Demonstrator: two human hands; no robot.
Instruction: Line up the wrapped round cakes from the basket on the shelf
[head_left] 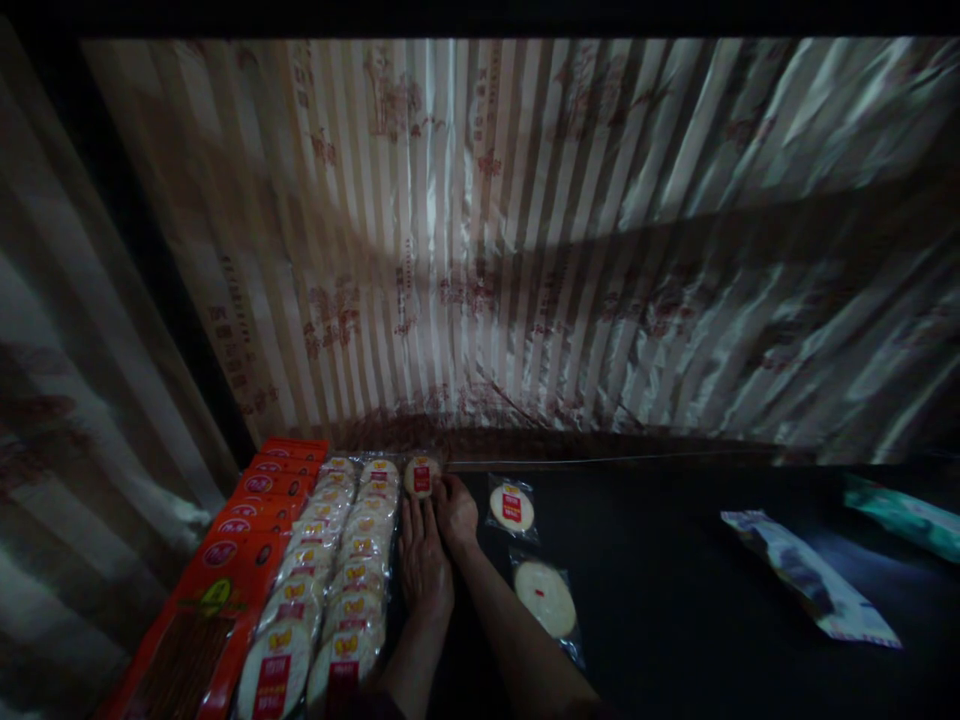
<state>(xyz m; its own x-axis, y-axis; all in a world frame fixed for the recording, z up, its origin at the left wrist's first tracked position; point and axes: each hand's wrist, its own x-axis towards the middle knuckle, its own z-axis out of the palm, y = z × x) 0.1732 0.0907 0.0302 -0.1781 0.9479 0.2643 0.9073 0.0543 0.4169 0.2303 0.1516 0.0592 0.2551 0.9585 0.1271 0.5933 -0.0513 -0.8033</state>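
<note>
A wrapped round cracker (421, 480) with a red label lies at the far end of the dark surface, to the right of two overlapping rows. My left hand (424, 562) lies at its near edge, fingers stretched forward and nothing gripped. Beside it, my right hand (456, 512) has its fingers curled at the right edge of the same packet, seemingly pinching the wrapper. The left row (307, 560) and the middle row (364, 575) hold several similar wrapped crackers, labels up.
Orange snack packets (225, 555) overlap at far left. To the right lie a labelled cracker packet (512, 508) and another cracker packet (544, 598) with only a small red mark showing. Farther right are a white-and-purple packet (810, 580) and a green packet (904, 518). A striped plastic sheet (480, 250) hangs behind.
</note>
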